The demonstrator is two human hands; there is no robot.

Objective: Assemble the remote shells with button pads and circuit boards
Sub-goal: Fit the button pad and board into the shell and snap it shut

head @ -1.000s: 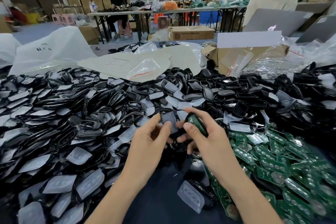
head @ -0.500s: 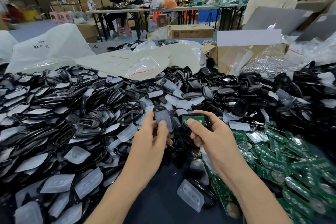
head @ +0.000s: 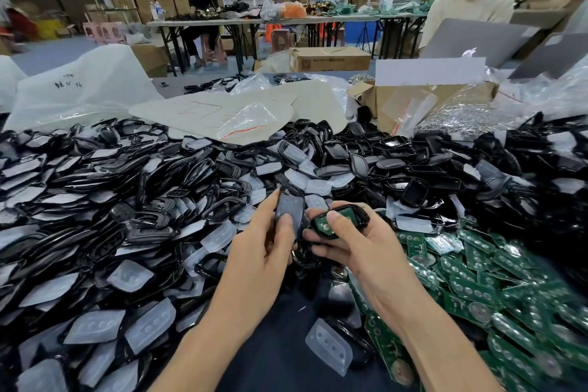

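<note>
Hundreds of black shells [head: 133, 200] and translucent button pads [head: 95, 326] cover the table [head: 286, 347] from 7 to 2 o'clock; green circuit boards [head: 509, 283] heap at 4 o'clock. At centre, the left hand [head: 257, 261] pinches an upright grey shell half [head: 288, 205] between thumb and fingers; the right hand [head: 362, 245], fingers curled, grips a black shell body [head: 358, 212] holding a fitted board [head: 322, 227], thumb on top.
</note>
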